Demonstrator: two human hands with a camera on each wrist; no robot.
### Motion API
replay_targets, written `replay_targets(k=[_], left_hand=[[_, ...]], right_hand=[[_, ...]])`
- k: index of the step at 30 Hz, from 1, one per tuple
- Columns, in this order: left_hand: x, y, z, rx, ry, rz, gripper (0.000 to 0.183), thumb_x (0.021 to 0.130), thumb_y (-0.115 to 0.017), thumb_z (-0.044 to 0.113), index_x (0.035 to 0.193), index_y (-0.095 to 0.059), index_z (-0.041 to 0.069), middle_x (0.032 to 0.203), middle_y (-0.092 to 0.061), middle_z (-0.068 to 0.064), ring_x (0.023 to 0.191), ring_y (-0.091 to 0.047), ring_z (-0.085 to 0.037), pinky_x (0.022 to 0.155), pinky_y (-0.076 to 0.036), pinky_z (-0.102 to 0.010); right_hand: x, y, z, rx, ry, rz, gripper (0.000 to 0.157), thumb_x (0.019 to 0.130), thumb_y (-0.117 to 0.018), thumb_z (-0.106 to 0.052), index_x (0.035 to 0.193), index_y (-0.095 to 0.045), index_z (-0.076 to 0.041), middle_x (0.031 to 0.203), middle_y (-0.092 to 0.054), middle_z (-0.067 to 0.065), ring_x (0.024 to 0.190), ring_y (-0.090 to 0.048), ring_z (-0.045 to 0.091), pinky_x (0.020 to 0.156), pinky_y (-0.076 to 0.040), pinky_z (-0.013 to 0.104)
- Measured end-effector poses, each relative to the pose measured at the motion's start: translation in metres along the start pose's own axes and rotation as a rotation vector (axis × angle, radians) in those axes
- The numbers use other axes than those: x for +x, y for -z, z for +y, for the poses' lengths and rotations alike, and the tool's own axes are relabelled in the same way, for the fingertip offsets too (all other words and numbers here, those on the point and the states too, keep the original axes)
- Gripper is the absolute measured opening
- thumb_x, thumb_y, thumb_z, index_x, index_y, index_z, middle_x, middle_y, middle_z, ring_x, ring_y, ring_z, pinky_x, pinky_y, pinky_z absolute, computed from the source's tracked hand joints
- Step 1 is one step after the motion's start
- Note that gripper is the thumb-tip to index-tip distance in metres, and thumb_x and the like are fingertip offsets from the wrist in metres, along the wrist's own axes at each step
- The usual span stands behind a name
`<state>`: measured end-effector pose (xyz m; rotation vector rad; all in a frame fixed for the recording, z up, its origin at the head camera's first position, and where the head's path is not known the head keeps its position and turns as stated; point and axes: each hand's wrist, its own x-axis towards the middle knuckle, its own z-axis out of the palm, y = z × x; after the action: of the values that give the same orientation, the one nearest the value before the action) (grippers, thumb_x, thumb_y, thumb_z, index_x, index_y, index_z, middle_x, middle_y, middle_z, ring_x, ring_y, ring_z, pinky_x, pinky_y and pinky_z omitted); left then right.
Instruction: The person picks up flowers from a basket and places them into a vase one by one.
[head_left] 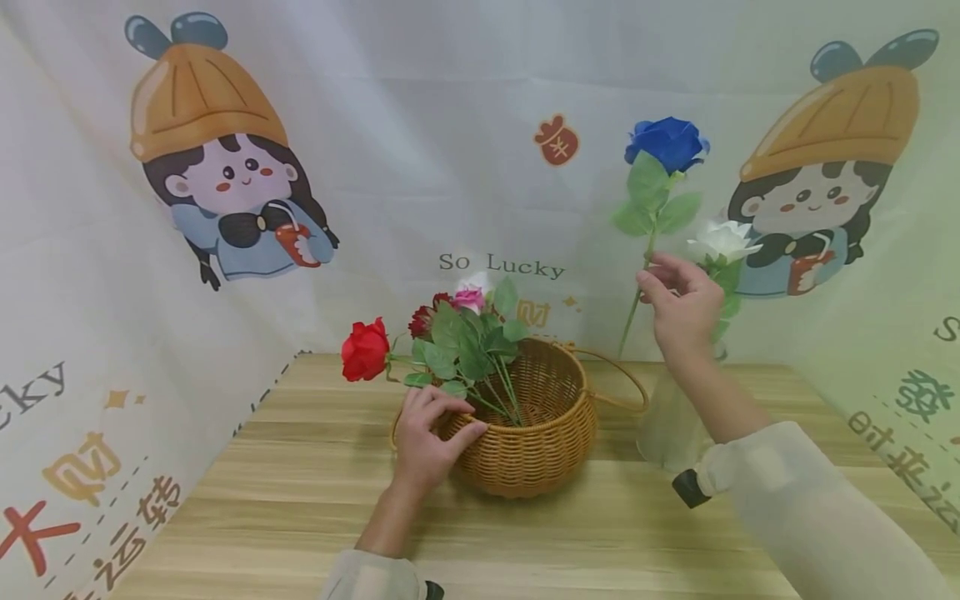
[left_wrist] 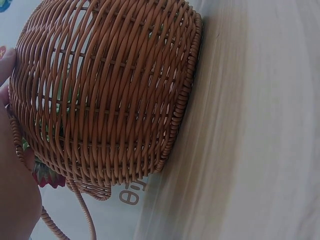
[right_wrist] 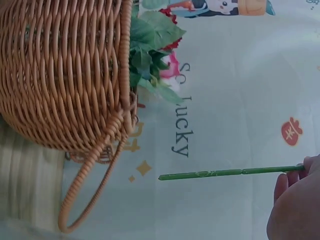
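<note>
A blue rose [head_left: 667,146] stands upright in the air, its green stem [right_wrist: 225,173] pinched between the thumb and fingers of my right hand [head_left: 684,304]. The stem's cut end hangs free, to the right of the wicker basket [head_left: 525,458] and above its rim. My left hand [head_left: 431,433] grips the near left rim of that basket. Inside it, a red rose [head_left: 365,350] leans out to the left, beside a dark red flower [head_left: 422,320] and a pink rose [head_left: 470,298]. Their stems slant down into the basket.
A clear vase [head_left: 667,425] stands at the right of the wooden table [head_left: 300,500], partly behind my right forearm. Above it a white flower [head_left: 723,242] shows behind my right hand. The basket's handle [head_left: 626,387] hangs out rightward. A printed cloth [head_left: 420,167] hangs behind the table.
</note>
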<state>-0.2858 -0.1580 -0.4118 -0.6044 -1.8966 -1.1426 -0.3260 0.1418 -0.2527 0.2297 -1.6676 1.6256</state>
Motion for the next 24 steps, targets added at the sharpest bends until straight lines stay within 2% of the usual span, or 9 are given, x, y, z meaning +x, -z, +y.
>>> replay_targets(k=[6, 11, 15, 24], left_hand=[[0.0, -0.001, -0.001, -0.01, -0.004, 0.004, 0.019, 0.073, -0.092, 0.014, 0.086, -0.078, 0.012, 0.088, -0.067, -0.003, 0.088, -0.052, -0.021, 0.081, -0.039, -0.026], [-0.001, -0.001, -0.002, -0.008, -0.008, 0.0, 0.018, 0.074, -0.091, 0.015, 0.086, -0.078, 0.013, 0.087, -0.067, -0.003, 0.087, -0.051, -0.021, 0.081, -0.038, -0.026], [-0.001, -0.001, -0.002, -0.009, -0.006, 0.0, 0.018, 0.074, -0.091, 0.016, 0.086, -0.078, 0.013, 0.087, -0.067, -0.003, 0.087, -0.051, -0.02, 0.081, -0.038, -0.026], [-0.001, -0.002, -0.002, -0.011, 0.0, 0.0, 0.018, 0.074, -0.091, 0.013, 0.086, -0.078, 0.013, 0.088, -0.067, -0.003, 0.088, -0.052, -0.021, 0.081, -0.038, -0.026]], right_hand=[[0.009, 0.016, -0.009, -0.069, 0.007, -0.001, 0.026, 0.094, -0.072, 0.001, 0.119, -0.072, 0.009, 0.081, -0.068, -0.024, 0.068, -0.064, -0.005, 0.069, -0.054, 0.011], [0.012, 0.026, -0.011, -0.122, 0.012, 0.016, 0.027, 0.095, -0.073, -0.003, 0.121, -0.074, 0.005, 0.08, -0.067, -0.028, 0.067, -0.062, -0.007, 0.067, -0.051, 0.01], [0.014, 0.032, -0.011, -0.175, 0.023, 0.05, 0.027, 0.095, -0.074, -0.006, 0.121, -0.075, 0.002, 0.077, -0.062, -0.037, 0.073, -0.061, -0.009, 0.068, -0.049, 0.01], [0.018, 0.04, -0.019, -0.199, 0.036, 0.123, 0.028, 0.097, -0.074, -0.013, 0.122, -0.075, 0.0, 0.082, -0.064, -0.03, 0.079, -0.062, -0.005, 0.072, -0.05, 0.014]])
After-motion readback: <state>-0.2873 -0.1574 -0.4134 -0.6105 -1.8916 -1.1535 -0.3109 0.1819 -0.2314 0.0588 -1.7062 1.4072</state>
